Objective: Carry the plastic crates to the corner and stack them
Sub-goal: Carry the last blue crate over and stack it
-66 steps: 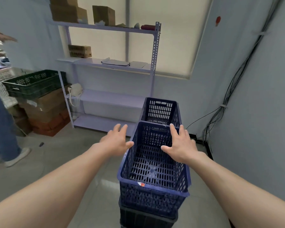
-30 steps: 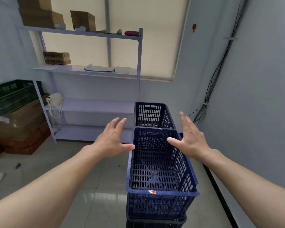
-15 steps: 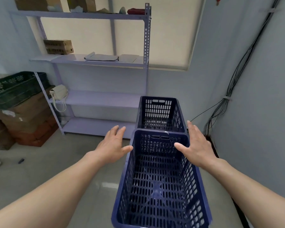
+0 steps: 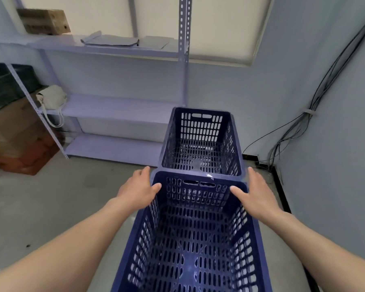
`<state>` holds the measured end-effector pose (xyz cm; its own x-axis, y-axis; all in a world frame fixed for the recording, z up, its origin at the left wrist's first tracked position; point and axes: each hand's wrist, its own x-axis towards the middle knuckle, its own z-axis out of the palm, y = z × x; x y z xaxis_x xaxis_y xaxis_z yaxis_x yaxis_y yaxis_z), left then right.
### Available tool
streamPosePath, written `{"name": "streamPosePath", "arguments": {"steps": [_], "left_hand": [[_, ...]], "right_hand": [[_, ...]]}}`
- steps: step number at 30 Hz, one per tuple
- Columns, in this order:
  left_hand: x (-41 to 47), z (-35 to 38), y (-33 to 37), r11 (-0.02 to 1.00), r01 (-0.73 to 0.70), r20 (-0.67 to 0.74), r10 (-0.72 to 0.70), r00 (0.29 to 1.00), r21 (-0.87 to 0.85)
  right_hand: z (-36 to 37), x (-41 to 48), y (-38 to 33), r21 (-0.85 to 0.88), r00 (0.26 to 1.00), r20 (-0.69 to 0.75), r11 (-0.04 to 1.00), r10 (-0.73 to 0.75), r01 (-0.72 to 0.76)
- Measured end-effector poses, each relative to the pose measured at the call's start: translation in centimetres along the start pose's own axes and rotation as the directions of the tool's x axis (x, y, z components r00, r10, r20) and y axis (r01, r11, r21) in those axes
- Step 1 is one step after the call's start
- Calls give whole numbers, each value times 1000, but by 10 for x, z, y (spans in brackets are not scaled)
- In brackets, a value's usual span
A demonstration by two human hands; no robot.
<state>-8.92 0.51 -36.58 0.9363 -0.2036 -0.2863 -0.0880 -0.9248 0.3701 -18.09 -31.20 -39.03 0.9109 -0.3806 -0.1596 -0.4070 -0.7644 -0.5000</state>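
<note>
Two dark blue slotted plastic crates stand end to end near the room's corner. The near crate (image 4: 190, 239) fills the lower middle of the view, and what it rests on is hidden. The far crate (image 4: 200, 142) sits just beyond it, touching its end wall. My left hand (image 4: 138, 189) lies along the near crate's far left corner, fingers straight outside and thumb on the rim. My right hand (image 4: 256, 193) mirrors it at the far right corner, with its thumb reaching over the rim.
A pale metal shelving unit (image 4: 183, 66) stands against the back wall, with a white bag (image 4: 52, 96) on it. Cardboard boxes (image 4: 15, 140) topped by a dark green crate (image 4: 2, 85) are at the left. Cables (image 4: 299, 127) run down the right wall to the floor.
My hands hovered spread above the near crate before; they have come down onto its far corners. The view has moved closer and tilted down, so the crate looks larger.
</note>
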Motion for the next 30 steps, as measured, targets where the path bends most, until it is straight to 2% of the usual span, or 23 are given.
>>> {"name": "streamPosePath", "arguments": {"steps": [4,8,14,18,23,30], "left_hand": [[67,17,9,993,48,-45,-53,998,-110],[117,40,11,984,74,-54,-84,995,-161],[160,64,11,953,173,-88,-200,976,-248],[169,69,8,923,235,-97,-275,957,-304],[172,73,6,914,255,-114,-304,946,-317],[172,73,9,937,254,-140,-292,946,-240]], "right_hand": [[15,55,1,95,993,-44,990,110,-105],[34,95,9,171,983,-100,976,151,-133],[45,130,23,124,969,-66,966,237,-227],[51,143,31,163,942,-117,942,314,-294],[55,144,32,241,922,-150,918,356,-315],[55,142,33,240,926,-144,920,348,-309]]}}
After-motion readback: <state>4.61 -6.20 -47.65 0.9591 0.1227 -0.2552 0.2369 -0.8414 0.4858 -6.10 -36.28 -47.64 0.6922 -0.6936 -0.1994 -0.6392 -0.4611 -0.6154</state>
